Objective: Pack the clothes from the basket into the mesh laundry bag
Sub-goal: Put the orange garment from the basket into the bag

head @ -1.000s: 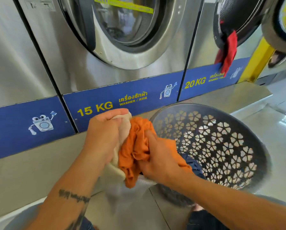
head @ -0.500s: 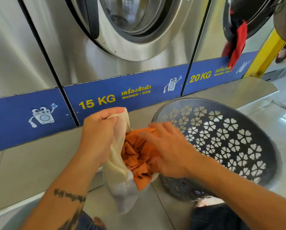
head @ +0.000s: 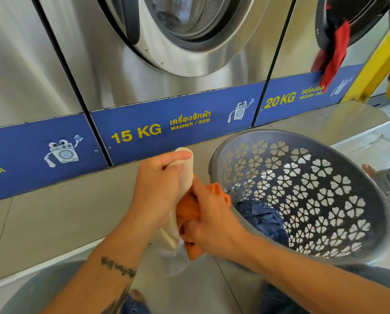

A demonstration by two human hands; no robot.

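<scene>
My left hand point(head: 157, 189) grips the cream rim of the mesh laundry bag point(head: 185, 175), holding its mouth up. My right hand point(head: 212, 220) is clenched on the orange garment point(head: 189, 209), half inside the bag. The fabric looks soft, light and limp: bunch it and push from the top. A blue garment point(head: 262, 218) lies in the basket point(head: 325, 141), just right of my hands.

The right hand point(head: 212, 225) is covering much of the orange cloth point(head: 189, 209); the mesh bag point(head: 178, 261) is blurring below it. The basket point(head: 214, 164) rim is hiding most of the blue garment point(head: 262, 218).
</scene>
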